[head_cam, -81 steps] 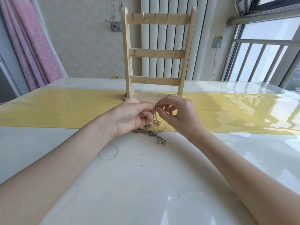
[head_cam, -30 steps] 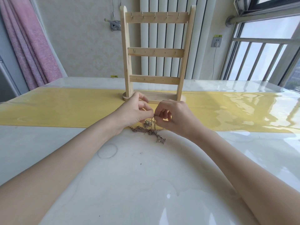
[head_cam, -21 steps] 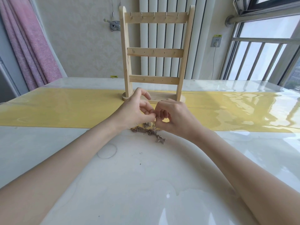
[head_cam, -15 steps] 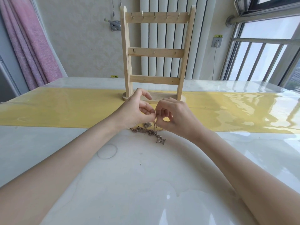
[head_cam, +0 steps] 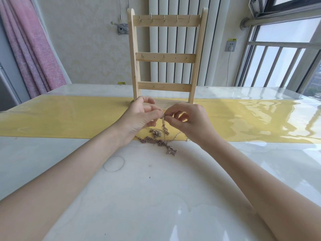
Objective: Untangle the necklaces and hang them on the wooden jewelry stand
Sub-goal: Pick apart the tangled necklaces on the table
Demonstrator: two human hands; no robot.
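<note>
A tangle of thin metal necklaces (head_cam: 159, 142) lies on the white table at the near edge of the yellow runner. My left hand (head_cam: 139, 117) and my right hand (head_cam: 189, 119) meet fingertip to fingertip just above the tangle, and both pinch the top of one chain (head_cam: 163, 125) that hangs down into the pile. Behind my hands stands the wooden jewelry stand (head_cam: 165, 57), a ladder-like frame with three crossbars and small metal hooks along the top bar. Nothing hangs on its hooks.
The glossy white table (head_cam: 156, 197) carries a yellow runner (head_cam: 69, 119) across its width. A white radiator and wall rise behind the stand. A pink curtain (head_cam: 29, 47) hangs at the left, and a barred window (head_cam: 281, 61) is at the right.
My hands have lifted slightly and drawn a short length of chain up out of the tangle. The rest of the pile stays in place on the table.
</note>
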